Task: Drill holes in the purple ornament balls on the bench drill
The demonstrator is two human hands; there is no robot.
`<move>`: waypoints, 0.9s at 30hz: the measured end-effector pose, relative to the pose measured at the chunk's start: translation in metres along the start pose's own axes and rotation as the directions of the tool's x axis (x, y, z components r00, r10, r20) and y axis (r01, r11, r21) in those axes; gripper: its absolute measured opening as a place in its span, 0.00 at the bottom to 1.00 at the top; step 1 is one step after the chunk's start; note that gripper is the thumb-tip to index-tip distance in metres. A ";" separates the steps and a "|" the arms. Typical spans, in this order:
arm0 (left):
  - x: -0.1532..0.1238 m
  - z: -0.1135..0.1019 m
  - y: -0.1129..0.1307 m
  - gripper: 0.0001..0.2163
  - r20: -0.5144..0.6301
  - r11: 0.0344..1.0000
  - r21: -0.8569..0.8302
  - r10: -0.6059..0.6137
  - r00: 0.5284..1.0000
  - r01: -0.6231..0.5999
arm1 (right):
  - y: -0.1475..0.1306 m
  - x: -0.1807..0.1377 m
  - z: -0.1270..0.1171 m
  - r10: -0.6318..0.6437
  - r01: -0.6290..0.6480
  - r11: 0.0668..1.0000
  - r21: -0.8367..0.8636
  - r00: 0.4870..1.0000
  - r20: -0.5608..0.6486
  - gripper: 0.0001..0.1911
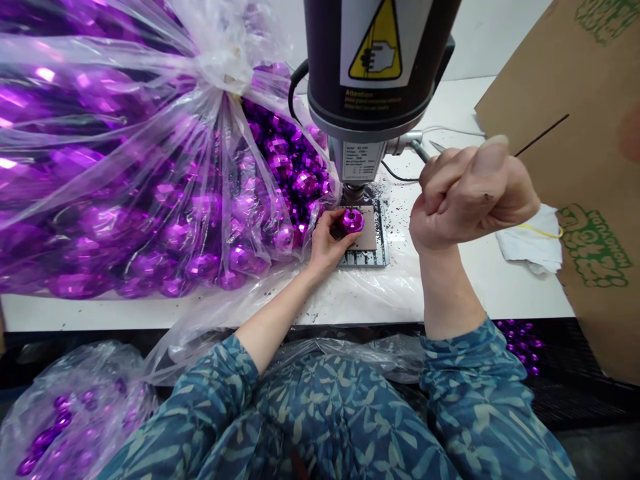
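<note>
My left hand grips a shiny purple faceted ball and holds it on the small metal table of a drill press, right under the spindle. My right hand is raised in a fist around the press's feed lever, thumb on top. A thin dark rod sticks out to the right past the fist.
A big clear plastic bag full of purple balls lies on the white bench at left. Another bag with purple balls sits low at left. A cardboard box stands at right, with a white cloth beside it. Dark shavings litter the bench.
</note>
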State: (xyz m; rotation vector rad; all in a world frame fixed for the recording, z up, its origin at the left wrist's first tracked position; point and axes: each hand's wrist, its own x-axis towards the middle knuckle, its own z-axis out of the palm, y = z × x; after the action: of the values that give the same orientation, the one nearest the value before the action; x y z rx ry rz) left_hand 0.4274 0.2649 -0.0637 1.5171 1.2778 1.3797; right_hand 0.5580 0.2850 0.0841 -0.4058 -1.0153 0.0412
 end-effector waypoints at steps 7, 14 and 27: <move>0.000 0.001 0.000 0.24 -0.008 1.000 -0.016 0.003 1.000 -0.004 | 0.012 -0.003 -0.003 -0.106 0.105 0.994 -0.036 0.994 -0.023 0.35; 0.000 0.001 -0.001 0.24 -0.015 1.000 0.008 0.010 1.000 -0.009 | 0.009 -0.008 -0.008 -0.138 0.127 0.985 0.121 0.986 0.096 0.34; -0.069 -0.032 0.046 0.20 0.187 0.939 0.110 0.302 0.935 -0.325 | 0.000 0.052 0.035 0.116 -0.131 0.979 0.158 0.988 0.105 0.23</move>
State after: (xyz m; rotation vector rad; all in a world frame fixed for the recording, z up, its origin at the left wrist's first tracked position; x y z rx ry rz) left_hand 0.4095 0.1836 -0.0336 1.9596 1.0783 1.3428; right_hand 0.5565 0.3072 0.1428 -0.3179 -1.0715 0.2571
